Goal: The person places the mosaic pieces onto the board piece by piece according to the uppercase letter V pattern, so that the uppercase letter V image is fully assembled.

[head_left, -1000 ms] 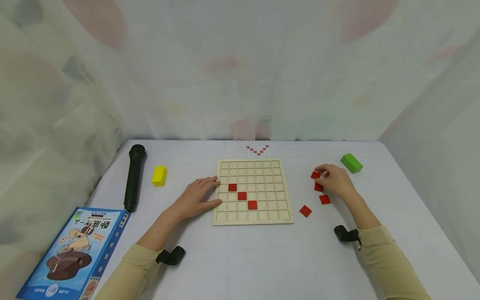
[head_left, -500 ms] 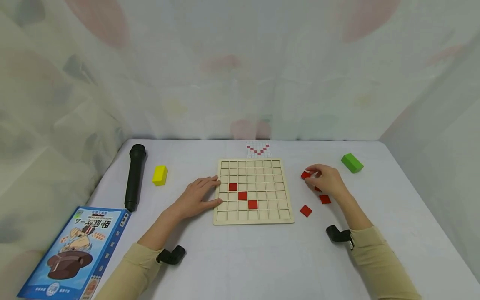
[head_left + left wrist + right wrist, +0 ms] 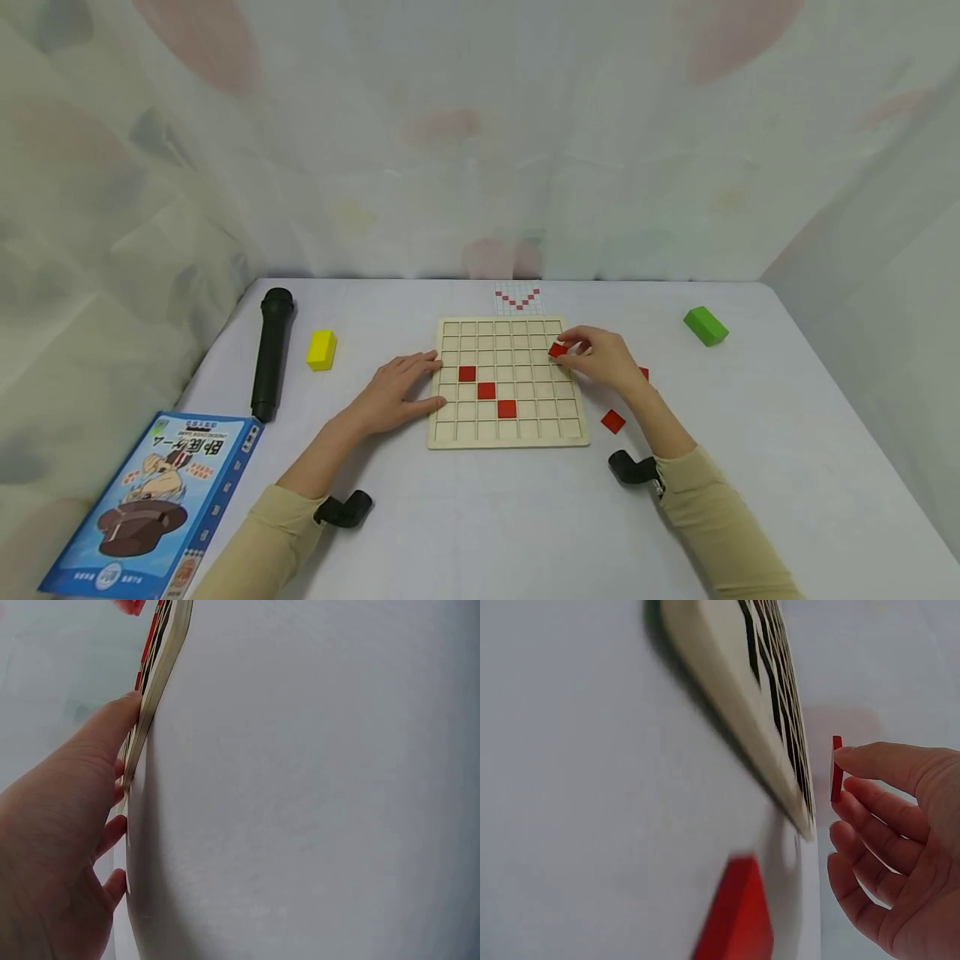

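Observation:
A pale wooden board (image 3: 459,435) with a square grid lies mid-table. Three red square tiles sit in its cells on a downward diagonal, the lowest red tile (image 3: 507,409) nearest the middle. My left hand (image 3: 393,394) rests at the board's left edge, its thumb and fingers spread apart and touching the rim. Between thumb and fingertips my right hand (image 3: 606,358) pinches another red tile (image 3: 557,350), over the upper right part of the board. In the right wrist view this held tile (image 3: 836,780) is seen edge-on, raised above the board's surface.
A loose red tile (image 3: 612,422) lies right of the board; another tile (image 3: 644,372) shows partly behind my right wrist. Behind the board is a small pattern card (image 3: 517,297). A green block (image 3: 705,326), yellow block (image 3: 322,350), black microphone (image 3: 272,354) and blue box (image 3: 150,508) stand around.
My right hand has picked up a red tile from the loose ones on the right and carried it left to the board. The left hand has stayed at the board's edge.

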Motion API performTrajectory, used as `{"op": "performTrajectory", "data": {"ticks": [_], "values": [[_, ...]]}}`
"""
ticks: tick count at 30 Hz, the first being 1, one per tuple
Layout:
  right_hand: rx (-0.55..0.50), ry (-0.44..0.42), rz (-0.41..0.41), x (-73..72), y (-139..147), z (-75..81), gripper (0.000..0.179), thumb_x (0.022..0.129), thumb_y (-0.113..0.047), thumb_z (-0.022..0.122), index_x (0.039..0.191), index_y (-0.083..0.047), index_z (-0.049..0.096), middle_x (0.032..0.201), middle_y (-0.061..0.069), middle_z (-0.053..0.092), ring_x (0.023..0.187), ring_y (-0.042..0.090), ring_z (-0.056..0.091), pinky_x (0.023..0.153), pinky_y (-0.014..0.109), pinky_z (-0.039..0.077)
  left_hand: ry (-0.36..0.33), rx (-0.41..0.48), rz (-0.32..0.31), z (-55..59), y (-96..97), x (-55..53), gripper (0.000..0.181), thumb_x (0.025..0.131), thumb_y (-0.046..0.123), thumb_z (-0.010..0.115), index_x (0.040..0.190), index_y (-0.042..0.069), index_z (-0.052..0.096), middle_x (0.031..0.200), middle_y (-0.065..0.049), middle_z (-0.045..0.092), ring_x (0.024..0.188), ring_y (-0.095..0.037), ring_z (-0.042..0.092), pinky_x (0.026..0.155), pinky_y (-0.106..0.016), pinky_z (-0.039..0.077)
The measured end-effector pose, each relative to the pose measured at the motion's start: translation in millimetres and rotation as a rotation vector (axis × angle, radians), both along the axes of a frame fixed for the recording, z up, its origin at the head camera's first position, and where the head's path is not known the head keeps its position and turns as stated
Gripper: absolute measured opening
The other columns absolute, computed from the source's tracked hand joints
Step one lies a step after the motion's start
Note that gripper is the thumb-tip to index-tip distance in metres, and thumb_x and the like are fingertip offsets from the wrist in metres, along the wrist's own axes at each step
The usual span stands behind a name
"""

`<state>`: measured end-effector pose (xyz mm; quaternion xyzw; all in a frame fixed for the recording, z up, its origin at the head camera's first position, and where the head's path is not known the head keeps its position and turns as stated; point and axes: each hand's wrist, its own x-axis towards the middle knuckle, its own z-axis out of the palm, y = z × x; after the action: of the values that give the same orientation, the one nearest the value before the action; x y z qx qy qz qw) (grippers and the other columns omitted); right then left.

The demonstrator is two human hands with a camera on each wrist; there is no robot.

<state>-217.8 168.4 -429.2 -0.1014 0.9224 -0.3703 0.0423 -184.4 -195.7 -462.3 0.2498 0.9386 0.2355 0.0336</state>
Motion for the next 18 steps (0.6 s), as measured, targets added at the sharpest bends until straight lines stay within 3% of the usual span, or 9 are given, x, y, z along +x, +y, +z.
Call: {"op": "performTrajectory", "data": {"ticks": [18], "values": [[-0.063,0.02,0.214,-5.9,-85.0,-1.9,0.028,0.084,-0.014,0.076,0.111,-0.008,0.07,0.094,0.001,0.067,0.082,0.015,0.057,0.071,0.028,0.048,-0.007,-0.013,0.015,2.5,-0.1,0.2,0.074,0.089,0.051,0.067,0.146,0.011,0.045,0.154,-0.006,0.037,0.138,-0.03,0.035,0.108,-0.058,0.028]]}}
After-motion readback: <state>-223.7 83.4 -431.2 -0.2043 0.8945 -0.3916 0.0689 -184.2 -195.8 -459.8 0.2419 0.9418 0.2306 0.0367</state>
